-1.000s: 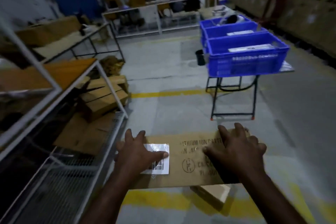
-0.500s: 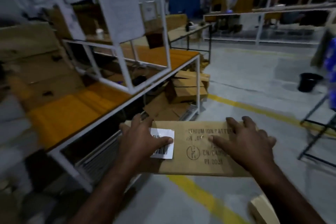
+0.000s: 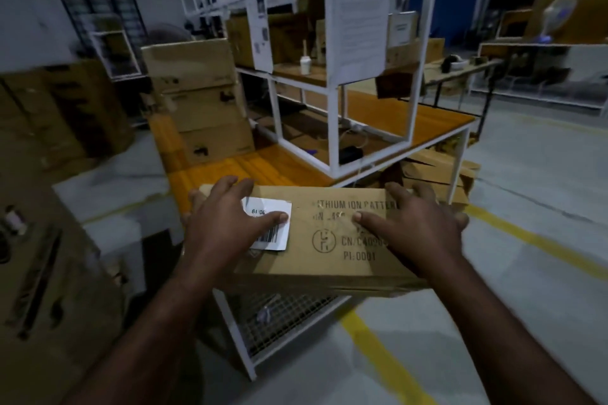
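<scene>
A flat brown cardboard box [image 3: 329, 233], printed with lithium ion battery markings, is carried in front of me above the near corner of an orange-topped table [image 3: 263, 168]. A white barcode label [image 3: 278, 238] is stuck on its top left. My left hand [image 3: 223, 227] grips the box's left end, with the thumb lying on the label. At the right end my right hand [image 3: 418, 233] holds on, fingers curled over the far right edge and thumb on the printed text.
A white metal frame rack [image 3: 339, 128] with paper sheets stands on the table, beside stacked cartons [image 3: 204, 102]. A wire mesh shelf [image 3: 283, 316] lies under the table. Large cartons [image 3: 49, 306] stand at left. Flattened boxes [image 3: 434, 174] and yellow floor lines [image 3: 533, 237] are at right.
I have turned left with the box in both hands. The blue crates have left the view, and the orange table with its white rack is now straight ahead and closer.
</scene>
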The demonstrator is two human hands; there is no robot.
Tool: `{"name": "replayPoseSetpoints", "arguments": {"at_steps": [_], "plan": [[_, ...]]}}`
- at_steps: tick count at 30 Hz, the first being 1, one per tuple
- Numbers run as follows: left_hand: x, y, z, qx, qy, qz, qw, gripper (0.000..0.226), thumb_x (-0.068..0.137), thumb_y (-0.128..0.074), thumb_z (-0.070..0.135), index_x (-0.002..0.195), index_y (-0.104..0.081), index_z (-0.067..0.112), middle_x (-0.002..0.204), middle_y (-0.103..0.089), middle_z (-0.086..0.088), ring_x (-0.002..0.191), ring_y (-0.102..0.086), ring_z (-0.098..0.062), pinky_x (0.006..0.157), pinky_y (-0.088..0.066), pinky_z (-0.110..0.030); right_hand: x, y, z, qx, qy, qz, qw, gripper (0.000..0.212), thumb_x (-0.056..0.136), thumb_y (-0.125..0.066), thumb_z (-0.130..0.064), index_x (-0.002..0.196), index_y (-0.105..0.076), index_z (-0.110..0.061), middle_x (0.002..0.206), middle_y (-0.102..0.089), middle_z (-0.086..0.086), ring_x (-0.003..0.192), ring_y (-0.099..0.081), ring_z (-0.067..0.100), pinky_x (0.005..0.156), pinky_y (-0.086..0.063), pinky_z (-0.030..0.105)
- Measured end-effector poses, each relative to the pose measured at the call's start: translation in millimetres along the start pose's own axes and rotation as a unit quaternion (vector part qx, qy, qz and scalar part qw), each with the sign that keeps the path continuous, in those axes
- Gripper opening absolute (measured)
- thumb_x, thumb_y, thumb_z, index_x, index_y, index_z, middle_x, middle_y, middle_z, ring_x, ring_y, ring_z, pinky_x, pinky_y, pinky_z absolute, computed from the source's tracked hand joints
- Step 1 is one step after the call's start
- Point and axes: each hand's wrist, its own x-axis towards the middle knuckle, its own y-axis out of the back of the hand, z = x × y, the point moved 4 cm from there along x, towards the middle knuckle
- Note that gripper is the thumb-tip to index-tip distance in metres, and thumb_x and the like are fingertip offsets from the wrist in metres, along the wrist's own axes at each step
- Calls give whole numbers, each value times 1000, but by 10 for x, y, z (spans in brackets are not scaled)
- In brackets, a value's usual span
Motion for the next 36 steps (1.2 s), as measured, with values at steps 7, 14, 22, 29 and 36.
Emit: {"name": "replayPoseSetpoints", "arguments": {"at_steps": [7, 14, 22, 29, 36], "plan": [[675, -70, -240, 21, 47, 82, 995, 82, 68, -58, 84, 133, -57, 34, 141, -48, 13, 130, -37, -30, 96, -36, -55, 992, -402, -517, 18, 74, -2, 997, 94, 64, -39, -95, 142, -40, -41, 152, -36, 6, 126, -47, 37, 96, -33, 50], [1480, -159, -373, 37, 100, 144, 984, 72, 72, -60, 79, 128, -60, 35, 141, -51, 11, 129, -38, -32, 94, -37, -52, 2077, -590, -1038, 46, 148, -2, 988, 90, 68, -42, -92, 142, -40, -42, 154, -33, 5, 131, -41, 40, 101, -30, 54], [2180, -321, -625, 43, 149, 170, 973, 49, 87, -56, 62, 126, -63, 33, 141, -51, 12, 128, -39, -31, 95, -37, -51, 3201, -925, -1663, 80, 202, -17, 976, 92, 66, -37, -93, 141, -44, -41, 152, -38, 6, 128, -44, 40, 100, -38, 56], [2847, -407, -883, 6, 168, 178, 970, 35, 96, -52, 44, 126, -65, 30, 141, -53, 10, 127, -40, -27, 97, -34, -46, 3918, -1288, -2230, 58, 220, -31, 973, 93, 65, -31, -96, 140, -44, -42, 145, -48, 4, 127, -47, 35, 99, -33, 52], [3582, -496, -1242, 43, 168, 75, 982, 47, 94, -47, 56, 134, -57, 33, 147, -44, 11, 130, -35, -33, 101, -33, -50, 4459, -1695, -2826, 55, 218, -47, 973, 87, 74, -18, -89, 145, -37, -42, 153, -37, 6, 137, -35, 37, 106, -33, 56]]}}
